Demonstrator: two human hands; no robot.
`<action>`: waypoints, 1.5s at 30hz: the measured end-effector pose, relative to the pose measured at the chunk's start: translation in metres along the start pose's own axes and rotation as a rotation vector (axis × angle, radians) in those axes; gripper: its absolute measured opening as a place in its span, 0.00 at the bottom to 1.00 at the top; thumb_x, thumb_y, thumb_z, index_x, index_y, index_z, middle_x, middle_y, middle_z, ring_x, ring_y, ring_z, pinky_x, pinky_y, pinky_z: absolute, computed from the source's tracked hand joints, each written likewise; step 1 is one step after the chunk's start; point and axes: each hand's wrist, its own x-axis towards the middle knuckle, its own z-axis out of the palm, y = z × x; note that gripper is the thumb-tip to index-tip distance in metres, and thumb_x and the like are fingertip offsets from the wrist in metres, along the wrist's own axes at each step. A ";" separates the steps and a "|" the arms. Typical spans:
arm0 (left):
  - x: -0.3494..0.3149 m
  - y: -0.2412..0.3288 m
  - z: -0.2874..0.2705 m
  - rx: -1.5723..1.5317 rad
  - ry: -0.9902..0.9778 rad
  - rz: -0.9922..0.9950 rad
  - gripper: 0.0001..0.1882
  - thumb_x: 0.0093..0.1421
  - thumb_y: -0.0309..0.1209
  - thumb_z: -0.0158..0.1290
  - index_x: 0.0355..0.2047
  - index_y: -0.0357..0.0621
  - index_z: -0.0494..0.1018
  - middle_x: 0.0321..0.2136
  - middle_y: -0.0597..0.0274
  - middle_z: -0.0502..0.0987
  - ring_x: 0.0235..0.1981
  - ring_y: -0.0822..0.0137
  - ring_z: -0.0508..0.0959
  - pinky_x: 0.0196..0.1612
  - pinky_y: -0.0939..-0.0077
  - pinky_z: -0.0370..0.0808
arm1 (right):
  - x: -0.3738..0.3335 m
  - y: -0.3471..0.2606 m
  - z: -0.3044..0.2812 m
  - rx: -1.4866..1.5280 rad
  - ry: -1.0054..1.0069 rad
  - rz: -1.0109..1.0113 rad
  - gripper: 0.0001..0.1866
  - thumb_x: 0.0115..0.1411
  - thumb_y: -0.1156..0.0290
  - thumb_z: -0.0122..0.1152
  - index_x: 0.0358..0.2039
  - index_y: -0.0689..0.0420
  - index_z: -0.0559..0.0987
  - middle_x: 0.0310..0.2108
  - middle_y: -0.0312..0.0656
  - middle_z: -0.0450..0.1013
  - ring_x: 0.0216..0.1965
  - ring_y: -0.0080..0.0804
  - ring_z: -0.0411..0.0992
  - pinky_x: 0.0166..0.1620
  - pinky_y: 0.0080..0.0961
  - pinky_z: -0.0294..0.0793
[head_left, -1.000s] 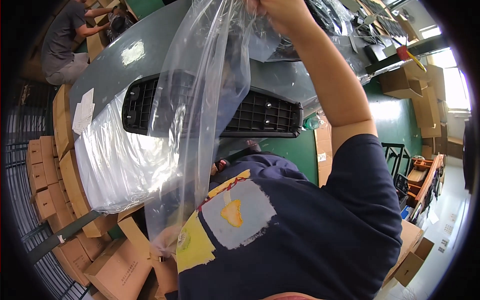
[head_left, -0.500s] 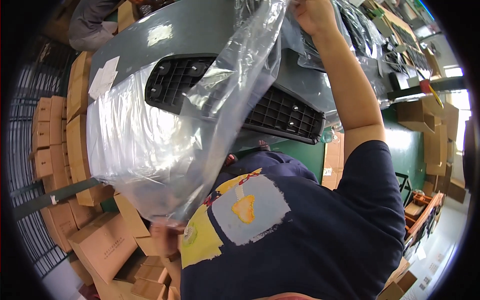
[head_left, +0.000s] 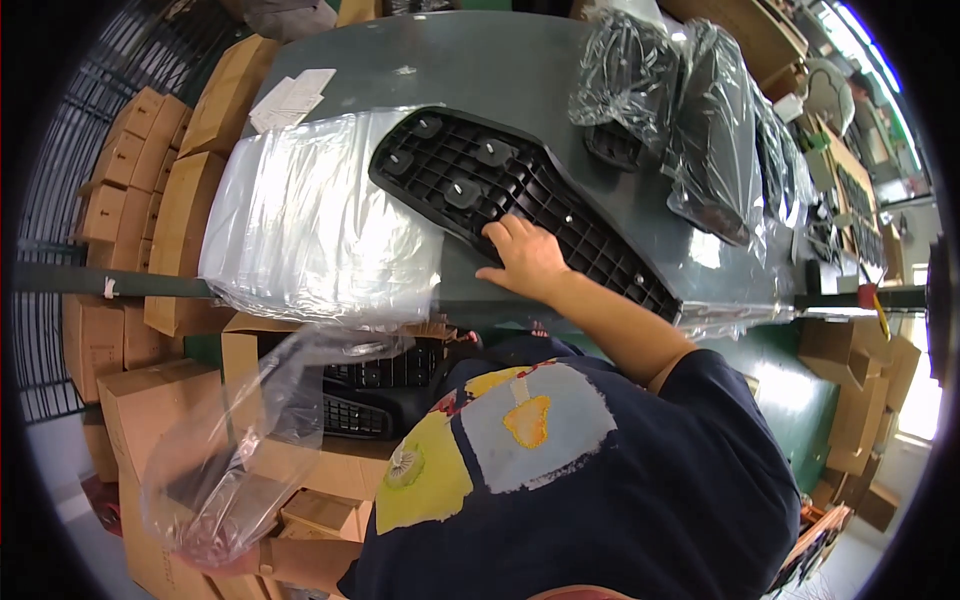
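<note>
Down low, the left hand [head_left: 225,562] grips an open clear bag [head_left: 235,450] beside the cartons; the right hand [head_left: 525,258] presses fingers spread on the black grille [head_left: 500,195] — flat on the desk [head_left: 480,70], steadied.

Your right hand [head_left: 525,258] rested fingers-down on the black plastic grille [head_left: 520,205] on the grey table [head_left: 640,215]; your left hand [head_left: 225,562] gripped a clear plastic bag [head_left: 235,450] beside cardboard boxes [head_left: 135,400].

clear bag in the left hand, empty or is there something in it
Empty. The bag hangs limp from the left hand, with cardboard boxes showing through; the grille lies outside it under the right hand.
</note>
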 end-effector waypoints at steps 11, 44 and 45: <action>-0.037 -0.077 0.020 -0.465 -0.463 -0.599 0.17 0.62 0.40 0.42 0.45 0.43 0.70 0.36 0.59 0.76 0.28 0.72 0.75 0.24 0.82 0.71 | 0.039 0.071 -0.057 0.774 0.024 0.474 0.19 0.51 0.71 0.60 0.42 0.63 0.70 0.38 0.43 0.72 0.40 0.29 0.72 0.42 0.24 0.71; -0.047 -0.116 0.081 0.158 -0.134 -0.458 0.25 0.57 0.46 0.48 0.49 0.44 0.62 0.31 0.68 0.68 0.25 0.78 0.66 0.27 0.87 0.62 | -0.036 0.100 -0.104 1.173 -0.100 0.672 0.48 0.35 0.41 0.70 0.49 0.63 0.67 0.41 0.41 0.71 0.42 0.29 0.70 0.48 0.25 0.67; -0.037 -0.099 0.097 0.186 -0.144 -0.462 0.39 0.52 0.56 0.52 0.59 0.49 0.58 0.40 0.62 0.72 0.34 0.71 0.72 0.35 0.82 0.69 | -0.029 0.085 -0.115 1.129 -0.081 0.600 0.44 0.41 0.46 0.68 0.51 0.64 0.65 0.43 0.42 0.70 0.43 0.30 0.70 0.48 0.24 0.69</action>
